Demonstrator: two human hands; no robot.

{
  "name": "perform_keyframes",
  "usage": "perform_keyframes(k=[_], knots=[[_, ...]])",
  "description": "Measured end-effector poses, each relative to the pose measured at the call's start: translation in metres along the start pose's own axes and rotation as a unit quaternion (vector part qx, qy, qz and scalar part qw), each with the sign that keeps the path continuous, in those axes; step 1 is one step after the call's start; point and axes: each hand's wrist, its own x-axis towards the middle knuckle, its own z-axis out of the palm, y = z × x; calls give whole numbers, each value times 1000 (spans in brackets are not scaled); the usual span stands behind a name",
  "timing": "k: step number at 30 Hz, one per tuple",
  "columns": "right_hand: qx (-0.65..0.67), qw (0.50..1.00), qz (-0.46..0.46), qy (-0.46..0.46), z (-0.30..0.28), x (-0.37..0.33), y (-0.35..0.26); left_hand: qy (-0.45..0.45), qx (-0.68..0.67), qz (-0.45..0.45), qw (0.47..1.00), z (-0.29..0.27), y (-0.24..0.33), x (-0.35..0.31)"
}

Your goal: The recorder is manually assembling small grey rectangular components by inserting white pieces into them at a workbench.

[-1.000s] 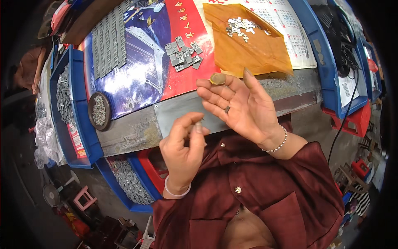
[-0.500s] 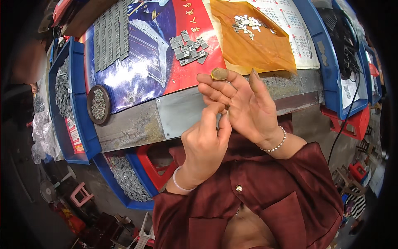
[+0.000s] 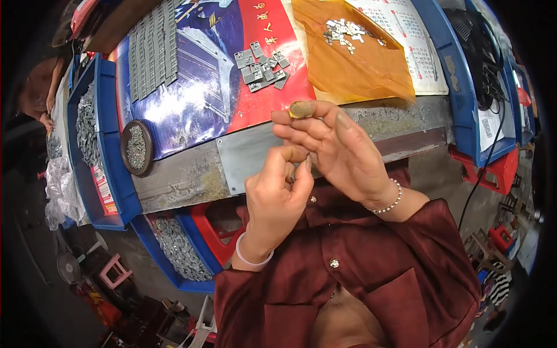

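My left hand (image 3: 275,188) is closed in a pinch at the table's front edge. Whatever sits between its thumb and index finger is too small to name. Beside it, my right hand (image 3: 342,152) lies palm up with the fingers stretched out. A tan wrap (image 3: 301,109) covers one of its fingertips. The left fingertips are close to the right palm; I cannot tell if they touch. Beyond the hands, several grey square parts (image 3: 262,71) lie loosely on a red and blue poster (image 3: 197,110). A dark round dish (image 3: 129,165) of tiny metal pieces stands at the left.
Rows of grey parts (image 3: 152,55) lie at the far left. Small silvery pieces (image 3: 346,32) rest on an orange sheet (image 3: 371,69). Blue bins (image 3: 116,145) with grey parts flank the table's left end; another blue bin (image 3: 458,98) stands right. A person (image 3: 43,93) is at the far left.
My left hand has drawn slightly left and down from the right palm. The right thumb has tipped toward the fingers. At the far left, the person's arm has shifted.
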Motion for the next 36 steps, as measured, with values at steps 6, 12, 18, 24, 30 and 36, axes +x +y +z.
perform_keyframes(k=[6,12,18,24,30,36], knots=[[-491,870,-25,-26,-10,-8,-25,-13,-17,1,1000,-6,-3,2],[-582,809,-62,-54,0,-6,-38,-41,-1,37,999,-5,-6,3],[-527,840,-122,-29,-4,-5,-27,-56,-82,-8,995,-8,2,7],[-459,871,-174,-6,-2,-8,-16,-46,-180,0,982,-5,-2,5],[-481,867,-127,27,4,-7,-20,-40,-165,29,985,-12,-3,5],[-608,780,-128,-74,5,-5,-40,-40,-123,43,991,-10,-8,3]])
